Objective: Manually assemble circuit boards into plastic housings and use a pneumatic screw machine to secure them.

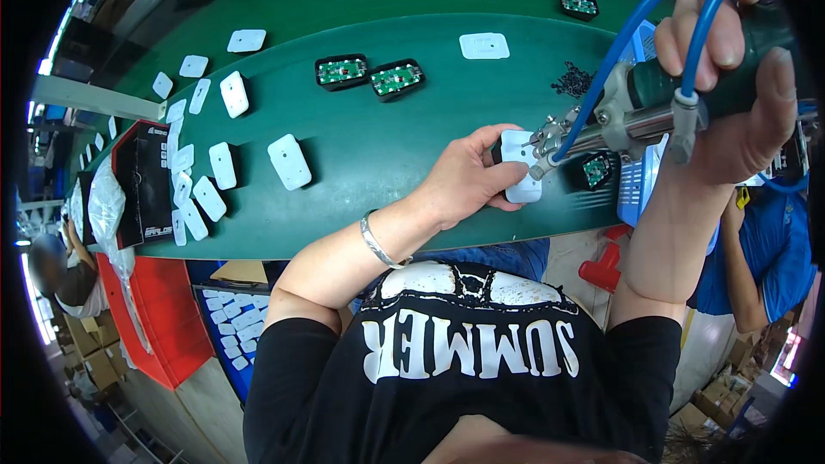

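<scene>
My left hand [464,174] is closed round a small case with a white cover [521,192], pressed to the green surface near its front edge. Dark casing shows at its left side. Wrapped by the fingers of my right hand [730,103] is a pneumatic screwdriver [649,125] with blue air hoses [615,60]. The nose of this tool is over the right part of the white cover; whether its bit touches a screw is hidden. Just right of that sits an open black case with a green circuit board [596,172]. Behind it lies a heap of small black screws [574,80].
Two open cases with circuit boards [369,77] stand farther back on the green work surface [361,146]. Several white-covered cases [289,162] are at left. A blue basket [633,185] is at right, a red bin [163,318] at lower left. Other people [760,253] are at both sides.
</scene>
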Motion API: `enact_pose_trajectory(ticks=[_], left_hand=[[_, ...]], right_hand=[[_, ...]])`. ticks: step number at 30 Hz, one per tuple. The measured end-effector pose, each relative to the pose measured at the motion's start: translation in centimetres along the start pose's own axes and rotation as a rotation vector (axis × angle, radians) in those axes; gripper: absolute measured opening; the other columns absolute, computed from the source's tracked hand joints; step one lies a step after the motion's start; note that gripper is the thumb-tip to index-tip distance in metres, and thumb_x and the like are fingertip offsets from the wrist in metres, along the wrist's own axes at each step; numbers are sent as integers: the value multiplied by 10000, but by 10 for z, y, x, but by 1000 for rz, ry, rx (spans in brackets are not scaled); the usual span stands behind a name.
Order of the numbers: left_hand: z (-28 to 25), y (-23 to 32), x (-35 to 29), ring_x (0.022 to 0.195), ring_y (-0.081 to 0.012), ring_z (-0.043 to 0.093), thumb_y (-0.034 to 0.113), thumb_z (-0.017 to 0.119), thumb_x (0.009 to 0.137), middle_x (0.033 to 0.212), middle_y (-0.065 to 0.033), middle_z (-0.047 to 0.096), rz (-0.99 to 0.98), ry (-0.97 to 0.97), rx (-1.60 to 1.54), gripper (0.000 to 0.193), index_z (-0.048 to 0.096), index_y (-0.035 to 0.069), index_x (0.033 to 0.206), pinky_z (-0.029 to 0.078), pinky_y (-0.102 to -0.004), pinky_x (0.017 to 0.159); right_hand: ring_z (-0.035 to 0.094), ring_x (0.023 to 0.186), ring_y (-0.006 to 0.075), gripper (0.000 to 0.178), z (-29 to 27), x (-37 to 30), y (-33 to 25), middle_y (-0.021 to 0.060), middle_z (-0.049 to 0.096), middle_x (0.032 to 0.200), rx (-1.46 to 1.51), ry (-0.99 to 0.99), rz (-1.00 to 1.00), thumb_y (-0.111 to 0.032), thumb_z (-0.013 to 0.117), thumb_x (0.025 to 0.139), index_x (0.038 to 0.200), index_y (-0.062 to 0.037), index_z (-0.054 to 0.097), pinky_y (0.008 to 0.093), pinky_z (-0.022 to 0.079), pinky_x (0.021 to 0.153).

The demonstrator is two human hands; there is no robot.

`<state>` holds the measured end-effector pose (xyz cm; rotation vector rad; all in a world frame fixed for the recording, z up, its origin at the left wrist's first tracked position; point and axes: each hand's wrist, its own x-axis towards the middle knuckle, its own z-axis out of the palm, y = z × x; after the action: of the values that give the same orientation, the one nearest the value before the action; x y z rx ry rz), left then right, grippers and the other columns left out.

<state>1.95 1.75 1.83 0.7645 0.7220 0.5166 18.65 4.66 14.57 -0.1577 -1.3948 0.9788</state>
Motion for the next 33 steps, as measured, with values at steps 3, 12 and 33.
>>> enact_pose_trajectory(ticks=[3,12,33], left_hand=[[-8,-3,-1,851,-187,611,45,560,842,975,-73,582,18,0,60,433,409,74,1247,570,-296,667],[-42,-13,-4,932,-201,596,115,500,887,1103,-92,541,86,52,-50,411,370,88,1276,549,-308,725],[-15,2,2,861,-213,627,145,461,910,1028,-120,580,79,-52,-184,376,366,47,1260,555,-312,704]], right_hand=[[483,667,103,371,6,0,-6,38,498,807,-17,19,91,-265,518,852,1107,-18,413,252,397,660],[477,682,96,374,-14,-1,-39,33,495,807,-101,86,334,-261,567,824,1063,-3,437,240,391,663],[505,681,98,369,2,-12,-33,36,508,809,-38,97,174,-309,599,800,982,-19,463,232,399,673]])
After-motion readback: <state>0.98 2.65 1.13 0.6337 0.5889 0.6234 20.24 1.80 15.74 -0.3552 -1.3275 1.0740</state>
